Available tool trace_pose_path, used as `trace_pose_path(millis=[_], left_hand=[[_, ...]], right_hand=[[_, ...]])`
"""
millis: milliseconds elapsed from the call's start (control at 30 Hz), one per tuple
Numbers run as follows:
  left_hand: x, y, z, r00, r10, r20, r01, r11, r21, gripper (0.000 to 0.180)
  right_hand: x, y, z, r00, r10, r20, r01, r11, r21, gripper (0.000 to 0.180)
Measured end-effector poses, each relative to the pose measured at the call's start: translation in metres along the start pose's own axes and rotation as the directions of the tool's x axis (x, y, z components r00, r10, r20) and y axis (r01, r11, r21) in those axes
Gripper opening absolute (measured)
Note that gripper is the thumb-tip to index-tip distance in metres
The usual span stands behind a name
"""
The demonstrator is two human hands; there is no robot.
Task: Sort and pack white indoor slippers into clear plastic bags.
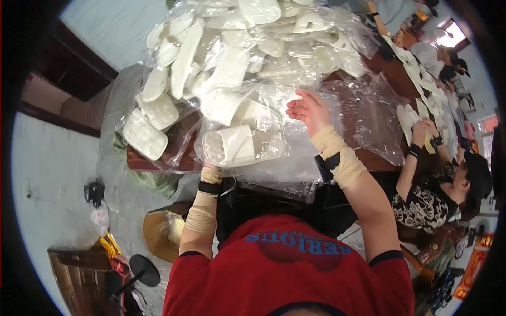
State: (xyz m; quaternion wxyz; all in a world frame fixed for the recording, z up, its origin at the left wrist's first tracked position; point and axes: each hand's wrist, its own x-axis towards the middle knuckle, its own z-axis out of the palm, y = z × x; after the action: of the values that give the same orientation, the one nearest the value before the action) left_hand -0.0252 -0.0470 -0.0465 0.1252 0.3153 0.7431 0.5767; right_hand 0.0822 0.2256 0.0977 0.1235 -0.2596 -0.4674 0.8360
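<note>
A pair of white slippers lies at the table's near edge with clear plastic film around it. The nearer slipper (238, 146) has its sole toward the left; the farther slipper (226, 107) rests just beyond it. My left hand (212, 170) reaches beneath the heel end of the nearer slipper, and its fingers are hidden there. To the right of the pair, my right hand (310, 111) is raised over a clear plastic bag (308, 152). Its fingers are loosely bent and apart, with nothing in them. Beige wraps cover both of my wrists and forearms.
A large heap of white slippers (232, 66) covers the far side of the brown table (184, 152). Clear film (369, 116) lies at right. A cardboard box (158, 234) stands on the floor at left. A co-worker (437, 184) handles slippers farther right.
</note>
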Motion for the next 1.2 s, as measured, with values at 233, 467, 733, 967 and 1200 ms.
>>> trace_pose_path(millis=[233,467,733,967,1200], left_hand=[[0.014,0.062,-0.050,0.858,-0.151,-0.491,0.187,0.982,0.025,0.025],[-0.008,0.113,-0.103,0.607,-0.257,-0.752,-0.060,0.929,-0.366,0.018],[0.006,0.190,-0.055,0.650,0.272,-0.709,-0.194,0.962,0.191,0.017],[0.000,0.187,-0.055,0.776,0.200,-0.598,-0.109,0.977,0.185,0.016],[-0.033,0.085,-0.069,0.918,0.021,-0.395,0.165,0.886,0.433,0.020]], right_hand=[[0.022,0.081,-0.044,0.937,-0.244,0.248,0.345,0.563,-0.751,0.051],[-0.025,0.065,0.025,0.736,-0.525,0.427,0.505,0.007,-0.863,0.041],[-0.098,0.086,0.121,0.789,0.087,0.608,0.413,0.657,-0.631,0.037],[-0.100,0.057,0.097,0.893,0.095,0.440,-0.186,0.968,0.169,0.018],[-0.156,-0.058,-0.030,0.934,-0.129,0.334,0.142,0.990,-0.013,0.021]])
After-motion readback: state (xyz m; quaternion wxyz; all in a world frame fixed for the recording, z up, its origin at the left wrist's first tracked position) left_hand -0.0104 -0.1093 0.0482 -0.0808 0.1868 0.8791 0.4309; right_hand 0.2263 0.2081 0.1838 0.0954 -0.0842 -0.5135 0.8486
